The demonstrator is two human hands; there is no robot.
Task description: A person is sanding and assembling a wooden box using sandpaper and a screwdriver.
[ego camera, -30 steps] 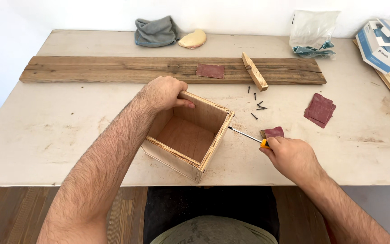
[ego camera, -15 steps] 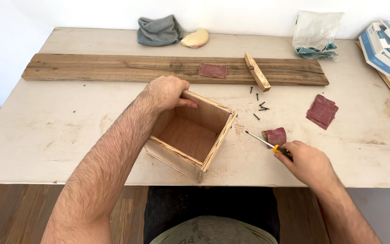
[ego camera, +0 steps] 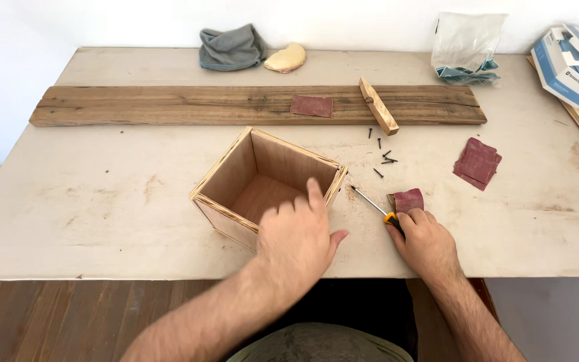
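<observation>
The left hand (ego camera: 299, 238) lies spread over the near corner of the box (ego camera: 266, 184), fingers loose and gripping nothing, fingertips over the box's open top; the picture does not show for certain whether the palm touches the rim. The right hand (ego camera: 423, 241) is clenched around the handle of a screwdriver (ego camera: 373, 204), just right of the box, with the shaft pointing up and left so that its tip lies near the box's right corner.

The box is an open wooden one and stands on the counter (ego camera: 102, 201), turned cornerwise toward the person. Just right of it, touching the right hand's fingers, lies a small piece of sandpaper (ego camera: 408, 199). A scatter of dark screws (ego camera: 383, 157) lies to the right of the box and a little farther back. Well to the right sits a folded red pad (ego camera: 477, 163). Behind the box a long plank (ego camera: 169, 106) runs across the counter, carrying another red sheet (ego camera: 311, 105) and a short wooden stick (ego camera: 378, 114). Far behind the box, a grey cloth (ego camera: 230, 48) lies by the wall.
</observation>
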